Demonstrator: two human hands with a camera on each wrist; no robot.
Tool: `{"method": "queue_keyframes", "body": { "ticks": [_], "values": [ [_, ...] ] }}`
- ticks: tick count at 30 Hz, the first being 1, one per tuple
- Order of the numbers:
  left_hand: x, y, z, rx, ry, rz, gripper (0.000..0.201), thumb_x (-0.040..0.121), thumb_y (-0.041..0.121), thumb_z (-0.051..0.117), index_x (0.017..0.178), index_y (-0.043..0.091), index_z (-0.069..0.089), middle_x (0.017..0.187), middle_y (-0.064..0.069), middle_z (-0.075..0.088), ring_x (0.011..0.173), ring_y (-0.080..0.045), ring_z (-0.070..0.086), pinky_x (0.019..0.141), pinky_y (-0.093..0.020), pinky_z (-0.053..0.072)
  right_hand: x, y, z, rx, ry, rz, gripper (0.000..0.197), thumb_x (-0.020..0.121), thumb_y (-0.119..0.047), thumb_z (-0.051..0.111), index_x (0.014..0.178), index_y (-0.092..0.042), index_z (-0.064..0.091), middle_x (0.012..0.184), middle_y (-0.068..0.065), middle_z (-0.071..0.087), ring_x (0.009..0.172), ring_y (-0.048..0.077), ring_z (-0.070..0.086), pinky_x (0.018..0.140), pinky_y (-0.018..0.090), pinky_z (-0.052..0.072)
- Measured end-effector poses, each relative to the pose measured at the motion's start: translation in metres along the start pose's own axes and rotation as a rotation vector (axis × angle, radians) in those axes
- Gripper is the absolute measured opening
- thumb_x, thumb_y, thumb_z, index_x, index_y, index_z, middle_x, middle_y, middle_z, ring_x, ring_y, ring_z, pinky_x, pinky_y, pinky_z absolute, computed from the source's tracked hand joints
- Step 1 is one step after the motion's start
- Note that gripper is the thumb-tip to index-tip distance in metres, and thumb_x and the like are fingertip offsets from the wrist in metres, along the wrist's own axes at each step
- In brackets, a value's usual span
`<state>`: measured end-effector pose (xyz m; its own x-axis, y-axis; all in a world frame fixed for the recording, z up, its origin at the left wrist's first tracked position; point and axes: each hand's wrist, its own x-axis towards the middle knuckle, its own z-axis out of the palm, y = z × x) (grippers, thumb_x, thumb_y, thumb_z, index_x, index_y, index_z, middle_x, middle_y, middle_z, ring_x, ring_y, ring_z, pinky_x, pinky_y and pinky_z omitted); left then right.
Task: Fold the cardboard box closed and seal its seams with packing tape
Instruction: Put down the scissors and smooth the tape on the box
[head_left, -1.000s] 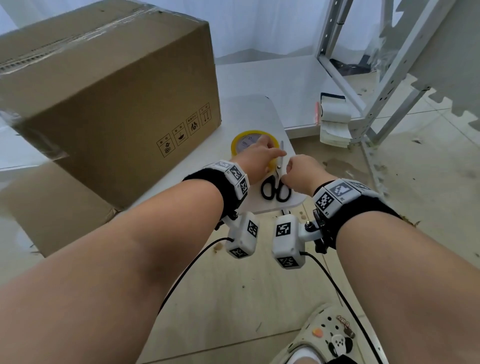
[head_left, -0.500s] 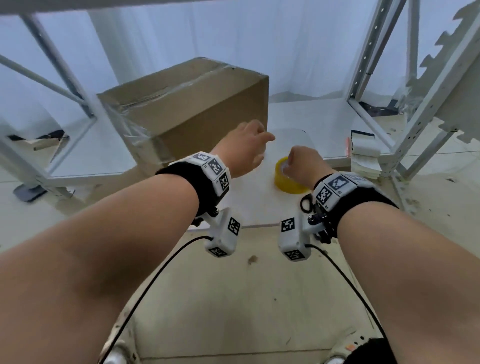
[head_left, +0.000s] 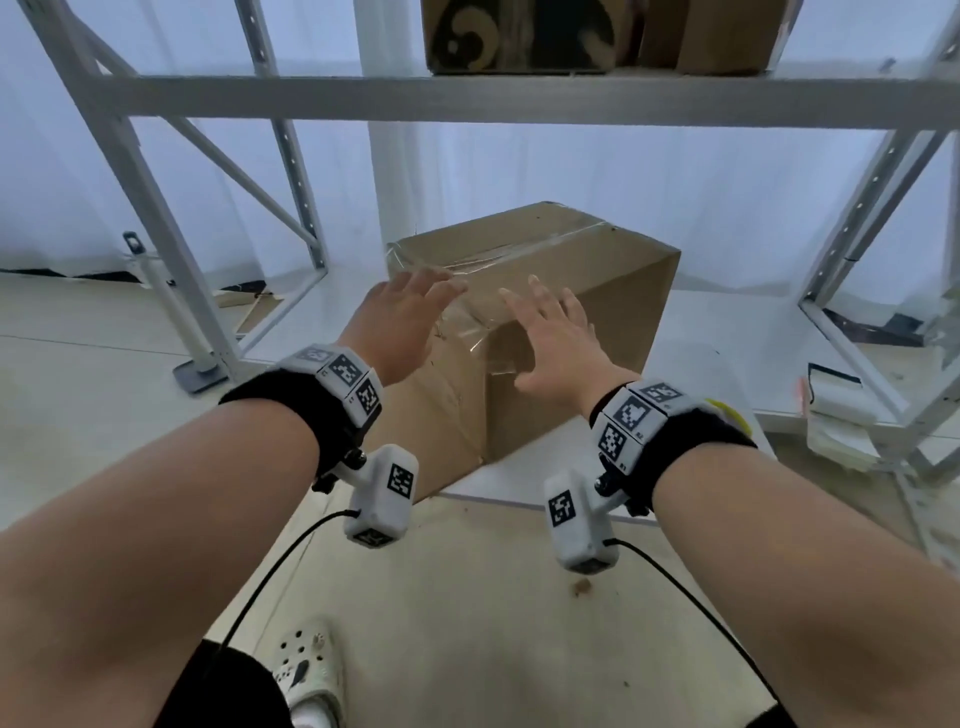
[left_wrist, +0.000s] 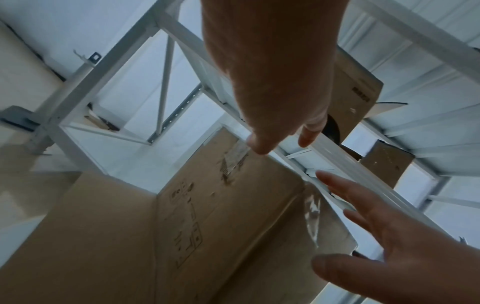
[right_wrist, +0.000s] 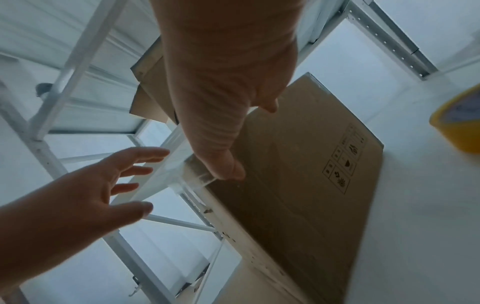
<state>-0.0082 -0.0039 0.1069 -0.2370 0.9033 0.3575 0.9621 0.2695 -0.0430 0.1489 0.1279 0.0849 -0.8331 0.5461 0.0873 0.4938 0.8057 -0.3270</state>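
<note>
The box (head_left: 561, 312) sits on the low white desk (head_left: 727, 374), flaps down, clear tape (head_left: 519, 249) along the top seam and over the near corner. Sealing looks almost done; next probably means pressing the loose tape flat at that corner. The left hand (head_left: 400, 322) and right hand (head_left: 556, 343) reach for it, fingers spread wide, holding nothing. The tape roll (right_wrist: 459, 123) lies just right

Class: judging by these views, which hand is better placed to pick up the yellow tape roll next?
Probably the right hand: the yellow tape roll lies on its side of the brown cardboard box; the left hand is farther away.
</note>
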Motion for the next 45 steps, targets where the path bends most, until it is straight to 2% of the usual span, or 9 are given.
{"method": "queue_keyframes", "body": {
  "ticks": [4, 10, 15, 20, 25, 30, 35, 42, 45],
  "values": [
    [0.004, -0.006, 0.023, 0.08, -0.075, 0.042, 0.067, 0.09, 0.018, 0.058, 0.148, 0.025, 0.025, 0.154, 0.001, 0.023, 0.14, -0.024, 0.025, 0.112, -0.039, 0.021, 0.015, 0.011, 0.01, 0.028, 0.089, -0.119, 0.076, 0.083, -0.01, 0.064, 0.146, -0.031, 0.029, 0.159, -0.001, 0.014, 0.146, 0.031, -0.005, 0.119, 0.047, 0.002],
    [0.027, -0.006, 0.041, 0.001, 0.044, 0.144, 0.054, 0.092, 0.031, 0.056, 0.143, 0.026, 0.039, 0.151, 0.004, 0.035, 0.141, -0.018, 0.025, 0.114, -0.034, 0.011, 0.023, 0.039, 0.011, 0.204, 0.202, -0.252, 0.061, 0.077, 0.009, 0.054, 0.132, -0.016, 0.053, 0.147, 0.004, 0.041, 0.144, 0.027, 0.018, 0.115, 0.025, 0.007],
    [0.037, -0.001, 0.051, -0.042, 0.123, 0.217, 0.046, 0.09, 0.03, 0.06, 0.134, 0.02, 0.053, 0.138, 0.001, 0.053, 0.133, -0.017, 0.042, 0.114, -0.034, 0.014, 0.028, 0.054, 0.008, 0.33, 0.274, -0.264, 0.057, 0.074, 0.016, 0.045, 0.119, -0.014, 0.064, 0.137, 0.004, 0.053, 0.14, 0.024, 0.031, 0.116, 0.029, 0.017],
    [0.037, 0.018, 0.054, -0.081, 0.158, 0.169, 0.038, 0.09, 0.031, 0.061, 0.127, 0.022, 0.059, 0.131, 0.003, 0.059, 0.121, -0.013, 0.055, 0.108, -0.033, 0.023, 0.029, 0.059, -0.007, 0.591, 0.249, -0.136, 0.044, 0.087, 0.004, 0.05, 0.106, -0.032, 0.067, 0.133, 0.002, 0.058, 0.139, 0.015, 0.034, 0.118, 0.034, 0.022],
    [0.037, 0.064, 0.045, 0.044, 0.158, 0.116, 0.039, 0.094, 0.035, 0.053, 0.132, 0.029, 0.052, 0.133, 0.008, 0.055, 0.117, -0.016, 0.054, 0.097, -0.037, 0.016, -0.004, 0.062, -0.017, 0.551, 0.296, -0.137, 0.033, 0.087, -0.018, 0.063, 0.12, -0.016, 0.063, 0.125, -0.003, 0.053, 0.117, 0.007, 0.045, 0.089, -0.005, 0.027],
    [0.052, 0.112, 0.047, 0.073, 0.136, 0.08, 0.038, 0.094, 0.04, 0.05, 0.13, 0.03, 0.049, 0.122, 0.006, 0.054, 0.115, -0.019, 0.048, 0.093, -0.036, 0.017, -0.031, 0.074, -0.028, 0.681, 0.371, -0.006, 0.049, 0.086, -0.025, 0.065, 0.131, -0.023, 0.046, 0.129, -0.009, 0.048, 0.121, 0.004, 0.041, 0.096, 0.016, 0.031],
    [0.057, 0.131, 0.046, 0.132, 0.12, 0.055, 0.039, 0.094, 0.039, 0.049, 0.13, 0.024, 0.049, 0.12, 0.001, 0.052, 0.114, -0.021, 0.047, 0.095, -0.037, 0.024, -0.046, 0.091, -0.019, 0.248, 0.292, 0.083, 0.068, 0.079, -0.023, 0.068, 0.141, -0.02, 0.039, 0.141, 0.003, 0.046, 0.129, 0.022, 0.04, 0.108, 0.038, 0.032],
    [0.038, 0.091, 0.04, 0.039, 0.107, 0.056, 0.045, 0.095, 0.032, 0.049, 0.138, 0.024, 0.041, 0.137, 0.002, 0.047, 0.126, -0.02, 0.045, 0.107, -0.038, 0.021, -0.032, 0.063, -0.012, -0.237, 0.41, -0.007, 0.047, 0.089, -0.03, 0.059, 0.135, -0.026, 0.048, 0.138, 0.0, 0.046, 0.135, 0.022, 0.031, 0.116, 0.041, 0.006],
    [0.029, 0.049, 0.034, 0.021, 0.076, -0.061, 0.045, 0.093, 0.029, 0.053, 0.137, 0.024, 0.044, 0.138, 0.001, 0.048, 0.127, -0.023, 0.043, 0.109, -0.039, 0.021, -0.023, 0.049, -0.006, -0.28, 0.443, -0.069, 0.039, 0.091, -0.026, 0.057, 0.129, -0.023, 0.053, 0.127, 0.001, 0.052, 0.124, 0.023, 0.043, 0.111, 0.038, 0.012]
  ]
}}
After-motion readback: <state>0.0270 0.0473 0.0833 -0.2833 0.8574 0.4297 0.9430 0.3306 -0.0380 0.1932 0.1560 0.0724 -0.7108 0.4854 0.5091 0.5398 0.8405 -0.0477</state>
